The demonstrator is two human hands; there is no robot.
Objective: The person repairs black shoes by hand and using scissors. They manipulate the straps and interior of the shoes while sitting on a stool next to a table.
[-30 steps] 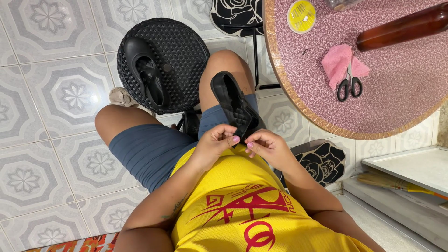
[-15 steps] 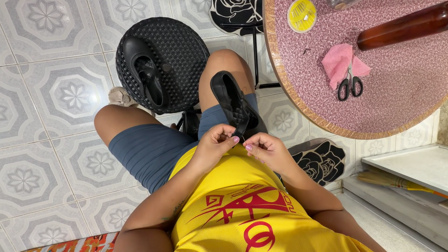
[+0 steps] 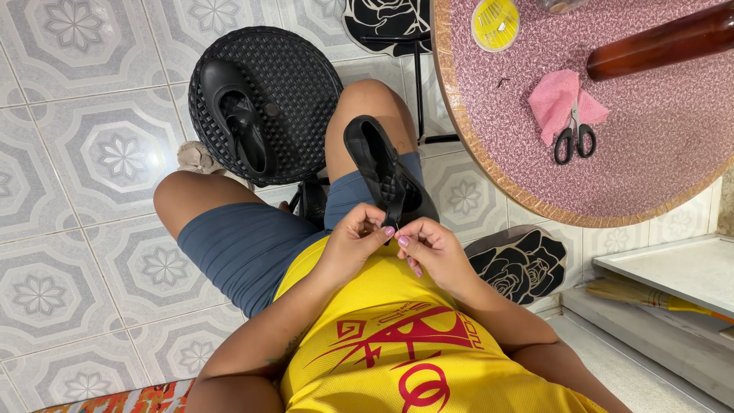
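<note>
Both hands now sit closer together than in the earlier frames: the right hand (image 3: 433, 251), which lay slightly apart and lower a second ago, has drawn in until its fingertips (image 3: 403, 240) meet those of the left hand (image 3: 353, 246) at the heel end of the black shoe (image 3: 384, 174). That shoe has not shifted; it rests sole-side toward the camera along the right thigh, toe pointing away from the body, heel just above the joined fingers. Left hand: fingers curled shut, thumb and forefinger pinched on something too small to make out, touching the shoe's heel edge. Right hand: likewise closed in a fine pinch against the same spot; whether it holds a needle, a thread or the shoe's rim cannot be told. The closing of the gap suggests fine work at the heel, with both hands engaged on one point.

Surroundings: a second black shoe (image 3: 235, 115) lies on a black woven stool (image 3: 306, 76), well apart from the hands. On the pink round table (image 3: 650, 168) are black-handled scissors (image 3: 573, 138) resting on a pink cloth (image 3: 554, 99), a round yellow case (image 3: 495, 23) and a brown bottle (image 3: 657, 42) lying on its side. All of these are unmoved.
</note>
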